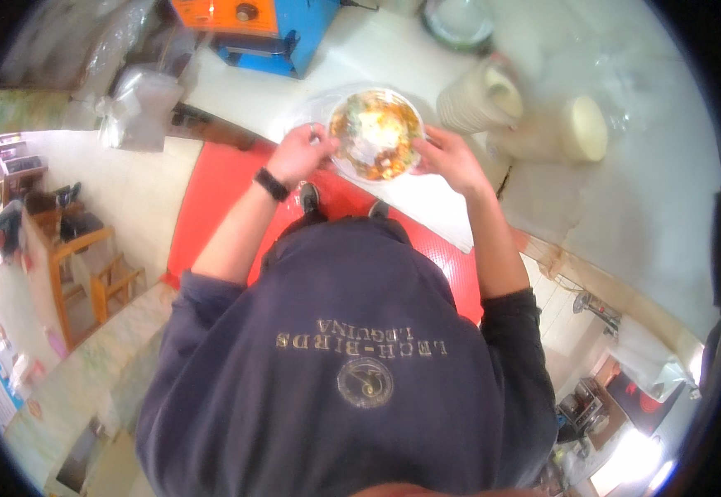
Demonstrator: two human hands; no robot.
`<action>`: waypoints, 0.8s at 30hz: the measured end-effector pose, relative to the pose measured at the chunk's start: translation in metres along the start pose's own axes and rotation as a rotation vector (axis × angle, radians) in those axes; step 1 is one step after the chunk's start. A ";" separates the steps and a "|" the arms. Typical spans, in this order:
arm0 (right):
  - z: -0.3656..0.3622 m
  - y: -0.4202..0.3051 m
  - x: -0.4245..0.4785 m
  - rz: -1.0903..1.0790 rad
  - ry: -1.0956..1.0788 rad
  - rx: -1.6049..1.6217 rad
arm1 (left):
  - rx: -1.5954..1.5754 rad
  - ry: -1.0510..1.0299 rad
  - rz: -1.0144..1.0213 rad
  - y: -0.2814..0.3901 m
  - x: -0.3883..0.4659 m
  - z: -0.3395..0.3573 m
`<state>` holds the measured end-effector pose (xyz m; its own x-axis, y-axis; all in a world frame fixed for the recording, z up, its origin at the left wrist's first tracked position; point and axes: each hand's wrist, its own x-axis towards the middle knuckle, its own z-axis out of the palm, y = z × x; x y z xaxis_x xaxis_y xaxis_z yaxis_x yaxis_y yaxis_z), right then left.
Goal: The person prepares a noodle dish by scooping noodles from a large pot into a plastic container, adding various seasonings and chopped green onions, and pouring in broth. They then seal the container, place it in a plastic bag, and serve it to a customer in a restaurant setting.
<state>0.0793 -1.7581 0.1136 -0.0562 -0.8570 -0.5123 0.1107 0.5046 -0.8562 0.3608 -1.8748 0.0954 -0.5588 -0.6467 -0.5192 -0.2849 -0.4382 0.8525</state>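
A round bowl of food (376,133) is held between my two hands, above the near edge of the white counter (398,31). Orange, green and pale pieces show in it, under a bright glare that looks like a clear cover. My left hand (304,152) grips the left rim with the thumb on top. On the opposite rim, my right hand (450,155) has its thumb and fingers pressed to the side. A dark band (271,184) circles my left wrist. The bowl's underside is hidden.
An orange and blue machine (261,34) with a knob stands at the back left. Stacked paper bowls (478,96) and another pale stack (559,127) lie to the right. Clear plastic bags (143,102) hang at left. A red mat (211,199) covers the floor, with wooden chairs (87,267) beyond.
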 end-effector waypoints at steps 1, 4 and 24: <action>0.008 0.000 0.017 0.012 0.018 0.008 | -0.024 0.017 -0.057 0.004 0.005 -0.011; 0.036 -0.001 0.062 0.071 0.056 0.023 | 0.002 0.084 -0.043 -0.019 0.040 -0.050; 0.044 0.038 0.077 -0.332 0.701 -0.862 | 0.710 0.625 0.302 -0.099 0.048 -0.052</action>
<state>0.1228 -1.8095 0.0445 -0.5235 -0.8504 0.0524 -0.7099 0.4013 -0.5788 0.4027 -1.8945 -0.0167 -0.2318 -0.9720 -0.0390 -0.7127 0.1424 0.6869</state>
